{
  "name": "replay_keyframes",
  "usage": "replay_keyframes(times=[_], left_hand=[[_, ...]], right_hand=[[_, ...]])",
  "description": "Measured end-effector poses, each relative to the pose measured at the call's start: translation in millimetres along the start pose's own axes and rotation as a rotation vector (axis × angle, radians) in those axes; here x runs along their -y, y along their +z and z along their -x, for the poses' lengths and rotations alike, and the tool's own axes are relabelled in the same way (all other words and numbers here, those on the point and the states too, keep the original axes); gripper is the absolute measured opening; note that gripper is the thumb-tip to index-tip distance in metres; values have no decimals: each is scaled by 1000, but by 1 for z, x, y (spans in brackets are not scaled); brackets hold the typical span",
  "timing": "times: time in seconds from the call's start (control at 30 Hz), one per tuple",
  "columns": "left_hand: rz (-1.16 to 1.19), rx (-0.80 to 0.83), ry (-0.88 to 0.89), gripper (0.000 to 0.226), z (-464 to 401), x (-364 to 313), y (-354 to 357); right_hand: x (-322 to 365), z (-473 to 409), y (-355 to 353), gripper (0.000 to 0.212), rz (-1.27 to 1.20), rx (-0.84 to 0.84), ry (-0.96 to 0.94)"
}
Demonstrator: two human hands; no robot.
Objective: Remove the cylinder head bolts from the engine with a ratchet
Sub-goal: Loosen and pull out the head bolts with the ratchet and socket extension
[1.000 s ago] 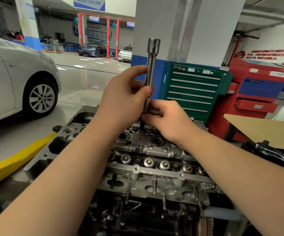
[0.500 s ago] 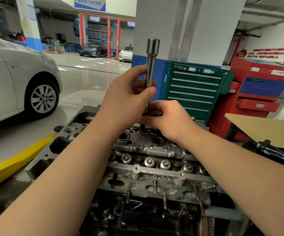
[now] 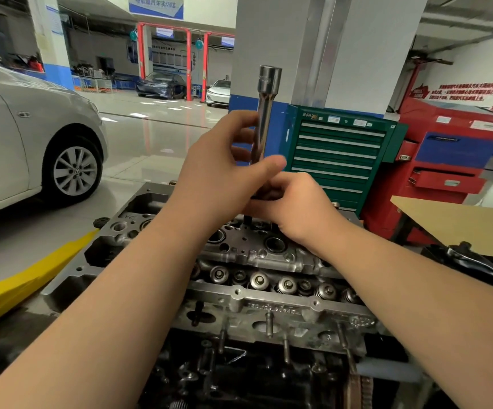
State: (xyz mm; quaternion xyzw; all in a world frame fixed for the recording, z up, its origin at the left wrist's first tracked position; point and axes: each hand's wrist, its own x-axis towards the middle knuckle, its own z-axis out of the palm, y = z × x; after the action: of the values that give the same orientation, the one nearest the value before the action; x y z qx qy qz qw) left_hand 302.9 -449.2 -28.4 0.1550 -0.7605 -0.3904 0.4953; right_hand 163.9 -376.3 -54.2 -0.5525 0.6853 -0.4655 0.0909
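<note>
While the left hand grasps the upright extension bar and the right hand pinches its lower end just below, over the cylinder head, the step looks like seating the bit on a bolt hidden beneath both grips; next the ratchet, well right of them, must be fitted on top.

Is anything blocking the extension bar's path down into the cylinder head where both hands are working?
Nothing visible does. The left hand grips the upright extension bar, the right hand holds its lower end, and its dark tip enters the cylinder head. The hands hide the seating point itself.
</note>
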Motion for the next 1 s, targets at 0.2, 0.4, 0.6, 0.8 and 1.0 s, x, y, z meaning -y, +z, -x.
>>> replay_keyframes(times=[0.2, 0.4, 0.6, 0.8, 1.0], left_hand=[[-28, -40, -57, 34, -3, 1, -5], [10, 12, -37, 39, -2, -1, 0], [-65, -86, -47, 44, -3, 0, -5], [52, 43, -54, 53, -1, 1, -1], [-176, -13, 24, 33, -1, 1, -2]], right_hand=[[-1, 0, 0, 26, 15, -33, -34], [-3, 0, -1, 17, 3, 56, -40], [-2, 0, 0, 19, -39, 43, -63], [-2, 1, -1, 18, -14, 28, -29], [0, 2, -1, 19, -48, 60, -65]])
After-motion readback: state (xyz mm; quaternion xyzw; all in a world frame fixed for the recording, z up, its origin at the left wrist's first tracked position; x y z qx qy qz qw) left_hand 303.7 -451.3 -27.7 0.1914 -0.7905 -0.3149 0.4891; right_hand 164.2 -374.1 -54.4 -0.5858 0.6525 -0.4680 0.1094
